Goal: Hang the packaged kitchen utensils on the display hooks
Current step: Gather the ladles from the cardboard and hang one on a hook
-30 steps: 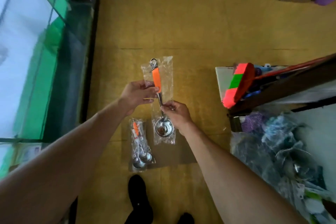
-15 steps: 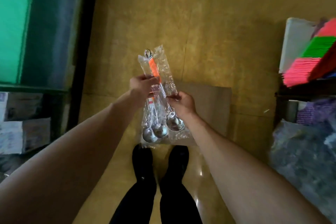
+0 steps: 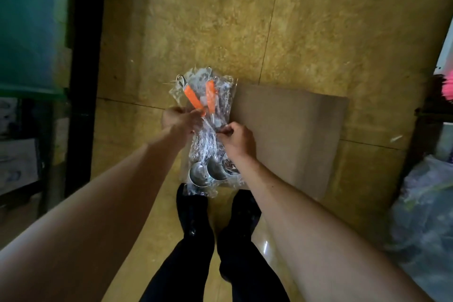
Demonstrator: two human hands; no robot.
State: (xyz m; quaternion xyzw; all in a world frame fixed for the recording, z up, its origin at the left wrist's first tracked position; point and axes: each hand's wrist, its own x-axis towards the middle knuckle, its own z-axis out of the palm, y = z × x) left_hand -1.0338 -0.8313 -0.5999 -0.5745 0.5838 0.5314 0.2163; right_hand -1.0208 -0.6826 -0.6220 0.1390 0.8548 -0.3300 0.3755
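A bunch of packaged scoops [image 3: 208,135], steel bowls with orange handles in clear plastic sleeves, is low over the floor in front of my feet. My left hand [image 3: 180,119] grips the packs at the orange handles. My right hand [image 3: 236,138] pinches the plastic at the shafts from the right. The steel bowls [image 3: 208,174] point toward me, the handle rings away. No display hooks are in view.
A flat cardboard sheet [image 3: 289,135] lies on the yellow floor [image 3: 245,19] under and right of the packs. A green glass cabinet [image 3: 31,32] with a black frame stands left. A plastic bag of goods [image 3: 426,216] sits at the right edge.
The view has tilted down to the floor. Both hands have lowered the held scoop pack onto the other packs lying on the cardboard, and now grasp them as one bunch.
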